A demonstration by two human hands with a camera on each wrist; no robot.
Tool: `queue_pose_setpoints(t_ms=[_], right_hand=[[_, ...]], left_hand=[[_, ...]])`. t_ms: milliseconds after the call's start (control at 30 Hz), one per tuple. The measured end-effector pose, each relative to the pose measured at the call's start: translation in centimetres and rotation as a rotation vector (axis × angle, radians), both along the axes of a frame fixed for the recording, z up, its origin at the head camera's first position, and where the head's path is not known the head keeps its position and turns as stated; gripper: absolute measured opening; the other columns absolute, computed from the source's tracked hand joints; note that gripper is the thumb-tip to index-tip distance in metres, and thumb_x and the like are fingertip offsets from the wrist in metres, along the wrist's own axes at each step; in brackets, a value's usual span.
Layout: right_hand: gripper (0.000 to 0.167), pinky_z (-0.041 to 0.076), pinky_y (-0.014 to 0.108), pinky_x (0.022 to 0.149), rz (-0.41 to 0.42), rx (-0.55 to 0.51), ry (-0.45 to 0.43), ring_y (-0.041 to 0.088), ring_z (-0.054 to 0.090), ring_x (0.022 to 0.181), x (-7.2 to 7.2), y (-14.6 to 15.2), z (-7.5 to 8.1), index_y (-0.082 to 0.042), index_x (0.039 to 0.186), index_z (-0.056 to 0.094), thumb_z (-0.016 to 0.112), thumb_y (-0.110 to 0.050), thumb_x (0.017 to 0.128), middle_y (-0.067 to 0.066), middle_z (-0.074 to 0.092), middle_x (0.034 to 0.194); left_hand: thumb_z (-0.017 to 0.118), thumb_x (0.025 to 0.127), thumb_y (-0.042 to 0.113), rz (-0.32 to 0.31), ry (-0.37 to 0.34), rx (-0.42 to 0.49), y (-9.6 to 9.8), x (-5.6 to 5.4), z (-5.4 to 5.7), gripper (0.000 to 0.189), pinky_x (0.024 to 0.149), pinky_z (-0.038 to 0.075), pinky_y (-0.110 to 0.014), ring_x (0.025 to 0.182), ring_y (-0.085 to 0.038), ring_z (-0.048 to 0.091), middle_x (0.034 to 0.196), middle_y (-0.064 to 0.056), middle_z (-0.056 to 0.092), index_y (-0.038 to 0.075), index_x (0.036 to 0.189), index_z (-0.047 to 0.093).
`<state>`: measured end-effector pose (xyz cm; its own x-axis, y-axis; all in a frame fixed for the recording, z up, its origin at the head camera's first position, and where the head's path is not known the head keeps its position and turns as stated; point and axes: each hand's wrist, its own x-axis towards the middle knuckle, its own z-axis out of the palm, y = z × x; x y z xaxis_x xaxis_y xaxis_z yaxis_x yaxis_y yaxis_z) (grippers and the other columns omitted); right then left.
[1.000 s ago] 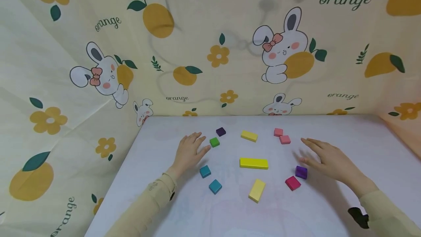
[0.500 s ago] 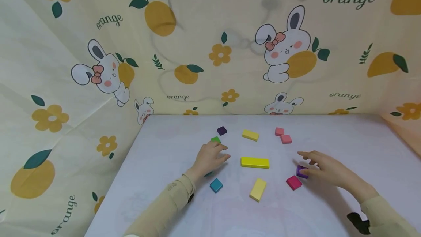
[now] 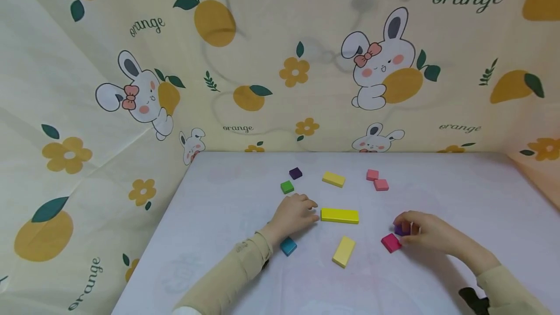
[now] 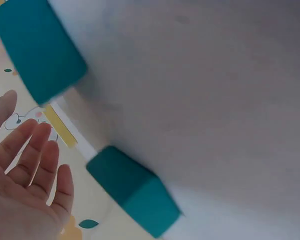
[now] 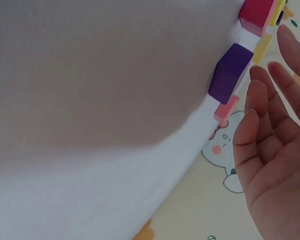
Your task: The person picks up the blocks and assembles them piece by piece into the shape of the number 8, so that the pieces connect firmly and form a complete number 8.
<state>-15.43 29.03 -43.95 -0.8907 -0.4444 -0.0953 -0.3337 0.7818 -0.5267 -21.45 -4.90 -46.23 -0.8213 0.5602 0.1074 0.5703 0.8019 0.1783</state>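
In the head view my left hand (image 3: 295,215) reaches over the table, fingertips close to the left end of a long bright yellow block (image 3: 339,216). Its fingers are slightly bent with nothing between them in the left wrist view. One teal block (image 3: 288,246) lies just below the wrist; another teal block (image 4: 40,50) shows only in the left wrist view. My right hand (image 3: 430,232) arches over a purple block (image 3: 401,230), thumb and fingers to either side of it. In the right wrist view the purple block stands apart from the loosely bent fingers (image 5: 247,132). A crimson block (image 3: 391,243) sits by the thumb.
Toward the back lie a dark purple block (image 3: 295,173), a green block (image 3: 287,187), a pale yellow block (image 3: 334,179) and two pink blocks, the nearer pink block (image 3: 381,185) included. Another pale yellow block (image 3: 343,252) lies in front. A printed cloth (image 3: 271,62) hangs behind the white table.
My left hand has moved right, from beside the green block to the bright yellow block's end. The right hand has come down over the purple block, its fingers bending more. The blocks stay in place.
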Motion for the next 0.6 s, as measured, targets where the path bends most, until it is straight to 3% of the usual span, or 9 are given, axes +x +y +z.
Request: queue_pose_setpoints(t_ms=[167, 600], right_hand=[[0.034, 0.041, 0.019, 0.060, -0.012, 0.036, -0.041, 0.001, 0.043, 0.071, 0.2, -0.4, -0.1, -0.013, 0.104, 0.063, 0.076, -0.024, 0.074, -0.004, 0.052, 0.081], [0.031, 0.037, 0.018, 0.057, 0.041, 0.051, -0.004, -0.002, 0.039, 0.067, 0.1, -0.5, -0.5, -0.011, 0.102, 0.066, 0.075, -0.021, 0.074, -0.009, 0.049, 0.077]], left_hand=[[0.062, 0.086, 0.043, 0.012, 0.007, -0.051, 0.7, -0.1, 0.2, 0.034, 0.073, 0.045, -0.025, 0.088, -0.011, 0.059, 0.104, 0.006, 0.068, 0.022, 0.111, 0.068], [0.065, 0.084, 0.041, -0.006, -0.001, -0.075, 1.9, -0.4, -0.1, 0.029, 0.069, 0.039, -0.022, 0.081, -0.009, 0.054, 0.099, 0.007, 0.068, 0.023, 0.107, 0.070]])
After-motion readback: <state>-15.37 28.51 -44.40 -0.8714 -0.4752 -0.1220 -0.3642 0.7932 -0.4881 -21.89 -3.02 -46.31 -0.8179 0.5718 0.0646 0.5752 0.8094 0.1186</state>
